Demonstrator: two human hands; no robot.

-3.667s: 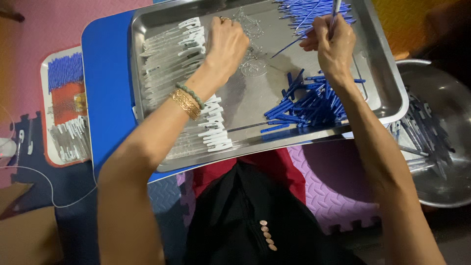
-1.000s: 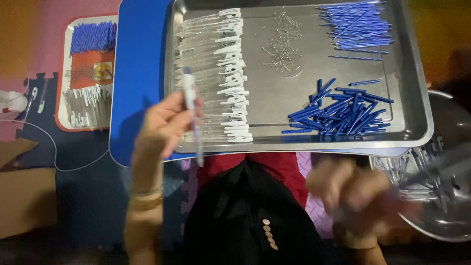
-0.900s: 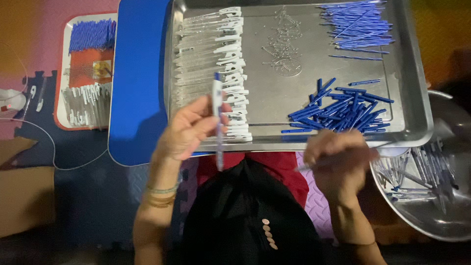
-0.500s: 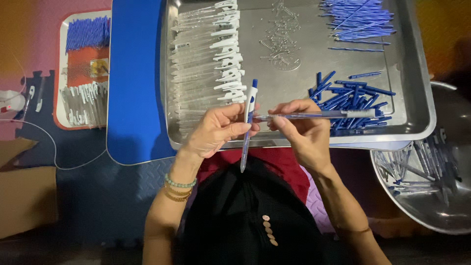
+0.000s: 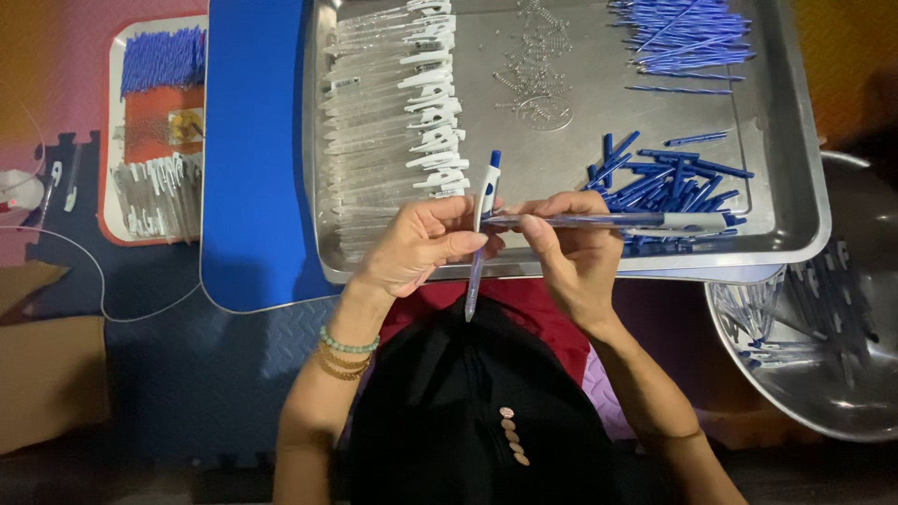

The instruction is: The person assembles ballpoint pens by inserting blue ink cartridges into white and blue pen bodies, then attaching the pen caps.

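Nearest the camera, just below the metal tray [image 5: 795, 168]'s near rim, the left hand [image 5: 421, 248] has its grip closed around a clear pen barrel [image 5: 479, 234], which stands nearly upright, blue-tipped end over the tray, lower end poking out beneath the fingers. Beside it, the right hand [image 5: 571, 248] pinches one end of a blue refill [image 5: 617, 221] that lies level, crossing the barrel just above the left grip and running rightward over the tray's near edge. Inside the tray, loose blue parts [image 5: 664, 182] sit behind the refill, white-clipped clear barrels [image 5: 393, 122] to the left, small springs [image 5: 538, 65] farther back, and more blue refills [image 5: 683, 37] in the far right corner.
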